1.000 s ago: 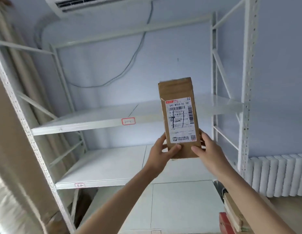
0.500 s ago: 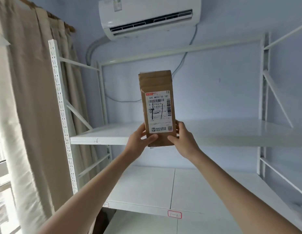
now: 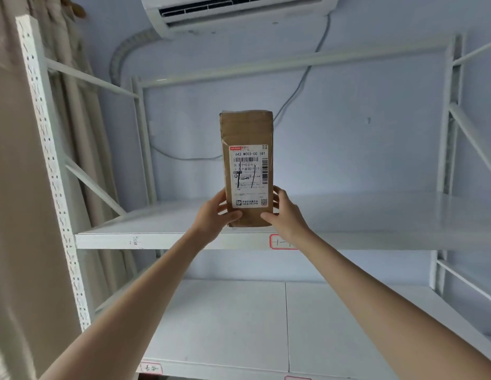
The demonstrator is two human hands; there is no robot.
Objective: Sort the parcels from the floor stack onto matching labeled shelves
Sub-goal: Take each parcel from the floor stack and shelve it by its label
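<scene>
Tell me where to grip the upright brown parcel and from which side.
Grip the parcel at its bottom end, across the narrow width, one hand from each side, as the left hand and right hand do now. It stands tall and slim, and a low grip leaves the label readable.

Soft, even daylight is filling the pale blue room, appearing to come in from the left of the frame, where the curtain (image 3: 16, 187) is glowing warm beige. Shadows are staying faint: a dim band is lying beneath the upper shelf (image 3: 375, 239), and the forearms are darkening slightly on their undersides. A mild sheen is showing on the shelf surface at right. Wide-angle distortion is bending the rack upright (image 3: 51, 165) at left and the frame members at right. The parcel (image 3: 247, 133) label is reading fairly sharp at centre, while the edges are looking soft and smeared.
</scene>
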